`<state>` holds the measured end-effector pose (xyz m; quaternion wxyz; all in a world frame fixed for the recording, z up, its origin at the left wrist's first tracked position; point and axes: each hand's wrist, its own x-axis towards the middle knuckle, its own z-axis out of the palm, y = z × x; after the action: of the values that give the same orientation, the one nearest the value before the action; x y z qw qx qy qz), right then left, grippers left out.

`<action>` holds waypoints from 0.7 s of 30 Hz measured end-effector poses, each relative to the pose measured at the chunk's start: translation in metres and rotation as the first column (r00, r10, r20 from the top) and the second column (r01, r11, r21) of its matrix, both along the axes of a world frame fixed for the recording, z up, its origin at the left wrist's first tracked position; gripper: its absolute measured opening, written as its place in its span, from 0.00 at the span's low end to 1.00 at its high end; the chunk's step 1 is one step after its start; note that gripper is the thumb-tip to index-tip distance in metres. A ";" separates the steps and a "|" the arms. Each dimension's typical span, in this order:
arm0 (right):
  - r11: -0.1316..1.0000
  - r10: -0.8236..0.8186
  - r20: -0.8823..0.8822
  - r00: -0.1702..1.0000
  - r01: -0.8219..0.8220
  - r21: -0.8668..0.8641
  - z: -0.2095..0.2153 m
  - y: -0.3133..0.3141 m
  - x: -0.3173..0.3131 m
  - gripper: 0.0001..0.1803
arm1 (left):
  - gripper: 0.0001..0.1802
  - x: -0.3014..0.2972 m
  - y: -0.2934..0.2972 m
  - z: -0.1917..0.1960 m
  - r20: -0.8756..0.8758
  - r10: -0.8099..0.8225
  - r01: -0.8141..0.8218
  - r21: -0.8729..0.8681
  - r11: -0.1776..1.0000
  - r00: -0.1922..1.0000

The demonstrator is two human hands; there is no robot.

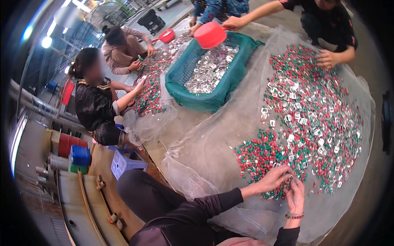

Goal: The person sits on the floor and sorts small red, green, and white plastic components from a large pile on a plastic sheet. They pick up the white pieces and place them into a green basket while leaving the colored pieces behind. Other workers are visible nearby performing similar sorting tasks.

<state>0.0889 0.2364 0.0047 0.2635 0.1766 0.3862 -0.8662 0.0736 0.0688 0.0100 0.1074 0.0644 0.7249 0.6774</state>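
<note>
My left hand [271, 181] and my right hand [295, 196] meet over the near edge of a spread pile. Fingers of both are pinched together around a small silvery piece, mostly hidden by the fingertips. A beaded bracelet [294, 216] circles my right wrist. Around and beyond them lie red and green pebble-like bits [259, 155], mixed with many flat silver metal pieces with slots [303, 121], like buckles. Everything rests on a pale mesh sheet [213, 141].
A green net-lined basket [172, 88] holds more metal pieces. A co-worker at the far right tilts a red scoop [210, 35] over it; their other hand touches the pile. Other people sit by a second pile [154, 88] at left. A plastic stool [125, 163] stands beside my knee.
</note>
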 end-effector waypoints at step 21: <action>0.894 -0.405 -0.090 0.910 0.373 -0.248 0.012 0.066 -0.023 0.06 | 0.22 -0.011 -0.064 -0.013 0.383 -0.255 -0.078 0.671 0.737 0.888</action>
<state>0.0659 0.3028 0.0170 0.0752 0.1584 0.2597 -0.9496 0.0629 0.0048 -0.0028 0.2749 -0.0246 0.3832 0.8815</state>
